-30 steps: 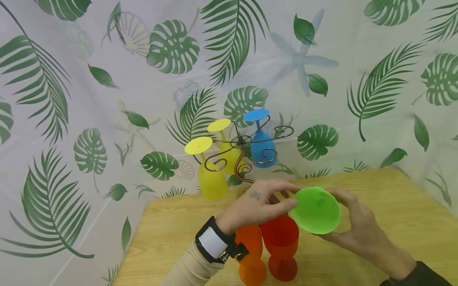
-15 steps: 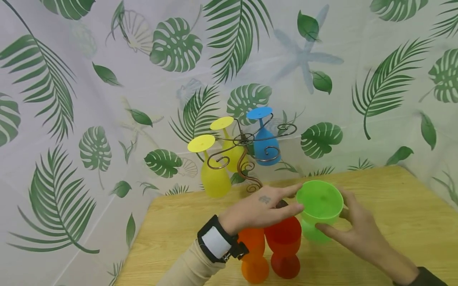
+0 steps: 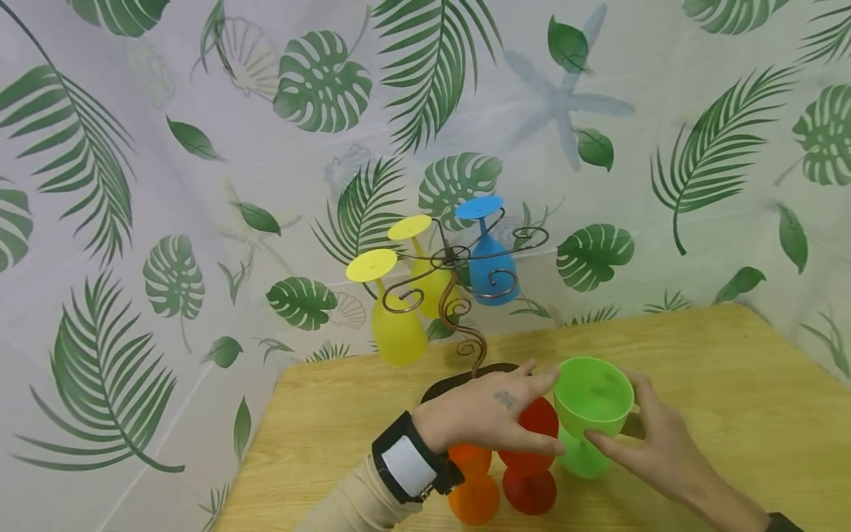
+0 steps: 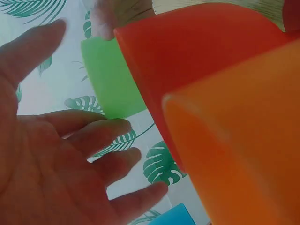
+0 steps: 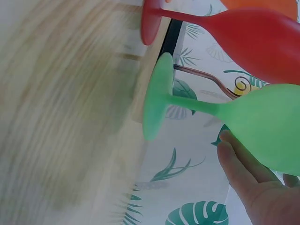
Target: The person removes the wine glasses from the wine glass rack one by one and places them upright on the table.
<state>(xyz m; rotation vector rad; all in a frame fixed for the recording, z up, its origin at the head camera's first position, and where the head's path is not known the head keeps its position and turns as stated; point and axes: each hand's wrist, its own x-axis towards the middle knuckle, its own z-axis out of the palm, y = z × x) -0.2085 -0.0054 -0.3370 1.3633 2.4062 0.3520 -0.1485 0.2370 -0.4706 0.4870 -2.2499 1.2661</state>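
A green plastic goblet (image 3: 594,399) stands upright, its foot (image 5: 157,98) at the tabletop or just above; I cannot tell which. My right hand (image 3: 668,447) holds its bowl between thumb and fingers. My left hand (image 3: 488,414) reaches over the red goblet (image 3: 530,493) and orange goblet (image 3: 473,499), both upright on the table. In the left wrist view the left hand's fingers (image 4: 117,164) are spread and grip nothing, with one fingertip at or near the green rim. The left hand partly hides the red and orange bowls in the head view.
Behind stands a bronze wire glass rack (image 3: 452,256) with a dark base (image 3: 459,380). Two yellow goblets (image 3: 399,332) and a blue goblet (image 3: 492,270) hang upside down on its arms. The wooden table (image 3: 705,355) meets a leaf-patterned backdrop (image 3: 718,185).
The green goblet has gone from tilted with its mouth toward me to upright and lower, beside the red one. My left hand has drawn slightly down from its rim.
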